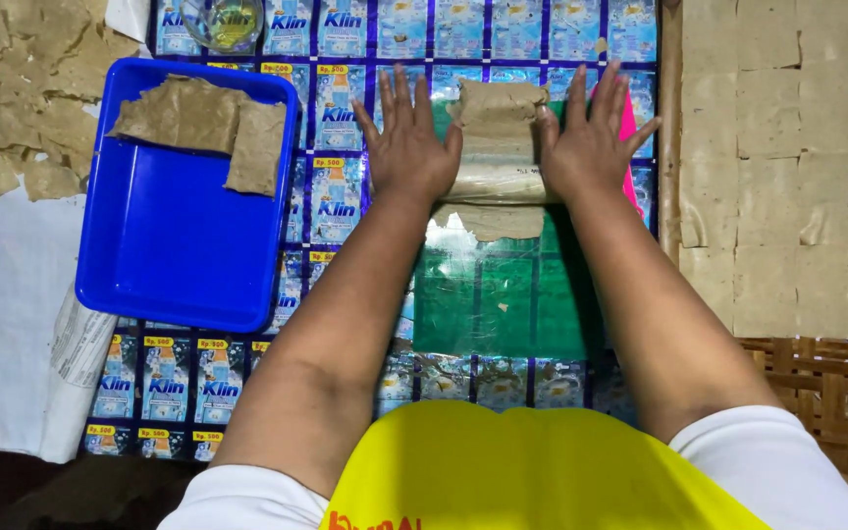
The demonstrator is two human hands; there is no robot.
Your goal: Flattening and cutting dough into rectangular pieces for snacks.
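My left hand (406,142) and my right hand (589,137) press flat, fingers spread, on the two ends of a roller (499,177) wrapped in clear plastic. A thin sheet of beige dough (495,103) lies over and around the roller, with a flap of it (491,222) showing on the near side. Under it is a shiny green plastic sheet (503,294), laid on a mat made of blue sachet wrappers (336,128). A pink object (628,123) peeks out beside my right hand.
A blue plastic tray (164,255) at left holds two flat brown dough pieces (203,123). A glass bowl of yellowish liquid (223,22) stands at the top. Torn dough scraps (7,98) lie far left; cut dough squares (787,147) cover a woven rack at right.
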